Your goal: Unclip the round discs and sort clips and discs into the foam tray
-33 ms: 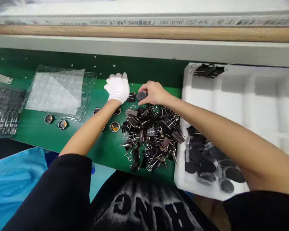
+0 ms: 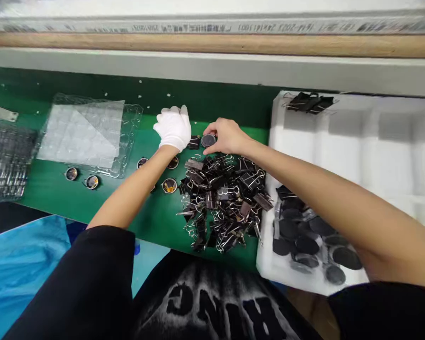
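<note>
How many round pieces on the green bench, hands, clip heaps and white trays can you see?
Rimmed round pieces lying loose: 5 plainly visible; the left forearm may partly hide another
Dark disc in the right hand: 1
Hands: 2 (gloved left hand, bare right hand)
Clip heap: 1
White tray: 1
Total: 10

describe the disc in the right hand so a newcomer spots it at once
On the green table, find the big heap of binder clips. Just beyond its far edge, the bare right hand has a rimmed disc between its fingers. Its face is plain dark grey, unlike the orange-marked discs further left.
</note>
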A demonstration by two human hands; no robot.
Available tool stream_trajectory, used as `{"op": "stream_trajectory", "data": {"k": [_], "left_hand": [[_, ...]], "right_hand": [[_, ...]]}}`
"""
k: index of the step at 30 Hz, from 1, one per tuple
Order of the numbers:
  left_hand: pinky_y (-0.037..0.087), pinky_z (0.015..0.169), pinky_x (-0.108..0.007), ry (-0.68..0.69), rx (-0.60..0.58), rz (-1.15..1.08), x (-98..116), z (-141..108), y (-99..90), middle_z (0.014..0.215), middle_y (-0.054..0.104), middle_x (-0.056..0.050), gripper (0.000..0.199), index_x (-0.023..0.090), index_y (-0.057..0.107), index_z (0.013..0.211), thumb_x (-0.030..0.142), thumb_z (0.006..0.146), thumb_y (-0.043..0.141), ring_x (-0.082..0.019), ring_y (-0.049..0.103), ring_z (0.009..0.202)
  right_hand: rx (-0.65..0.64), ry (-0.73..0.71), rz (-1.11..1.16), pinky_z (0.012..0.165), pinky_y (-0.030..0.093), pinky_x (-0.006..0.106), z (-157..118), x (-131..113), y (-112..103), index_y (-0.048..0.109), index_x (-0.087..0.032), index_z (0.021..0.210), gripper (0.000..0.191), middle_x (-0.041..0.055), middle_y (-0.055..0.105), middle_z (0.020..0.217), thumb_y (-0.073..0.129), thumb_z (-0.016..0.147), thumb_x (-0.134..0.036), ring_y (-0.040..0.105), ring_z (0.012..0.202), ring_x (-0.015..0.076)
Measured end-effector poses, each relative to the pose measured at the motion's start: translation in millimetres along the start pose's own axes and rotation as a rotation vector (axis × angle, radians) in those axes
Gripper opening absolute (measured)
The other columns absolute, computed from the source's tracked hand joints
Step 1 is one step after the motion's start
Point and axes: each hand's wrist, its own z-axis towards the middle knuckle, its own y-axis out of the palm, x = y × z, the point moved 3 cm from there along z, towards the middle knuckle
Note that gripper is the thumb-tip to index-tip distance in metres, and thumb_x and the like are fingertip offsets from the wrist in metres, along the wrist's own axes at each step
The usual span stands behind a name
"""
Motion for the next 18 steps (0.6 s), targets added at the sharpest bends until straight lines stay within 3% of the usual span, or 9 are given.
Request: {"op": "stream_trajectory", "data": {"k": [4,7,18], "left_hand": [[0.052,0.107,-0.058,-0.052,0.129,-0.044,-5,8,13.0,0.141,0.063,-0.021,0.053,0.024,0.062,0.144,0.053,0.108,0.037,-0.042,0.057,0.133],[0.052,0.108,-0.057,-0.057,0.183,-0.08,-8,12,18.3,0.135,0.066,-0.018,0.053,0.025,0.064,0.141,0.057,0.107,0.039,-0.041,0.058,0.132],[0.042,0.109,-0.06,-0.055,0.149,-0.267,-8,14,19.1,0.138,0.062,-0.02,0.053,0.02,0.068,0.129,0.054,0.11,0.032,-0.043,0.052,0.135]], "right_hand": [[0.052,-0.055,-0.005,0.096,0.05,0.051,2,10,11,0.08,-0.023,0.107,0.052,0.0055,0.063,0.104,0.103,0.064,-0.044,0.063,0.105,0.0319],[0.052,-0.105,0.005,0.095,0.051,0.051,3,15,13,0.08,-0.023,0.107,0.055,0.0065,0.062,0.103,0.1,0.067,-0.055,0.063,0.105,0.0328],[0.063,-0.194,0.007,0.102,0.049,0.058,10,10,24,0.076,-0.022,0.118,0.067,0.0085,0.058,0.109,0.098,0.068,-0.062,0.061,0.111,0.0368]]}}
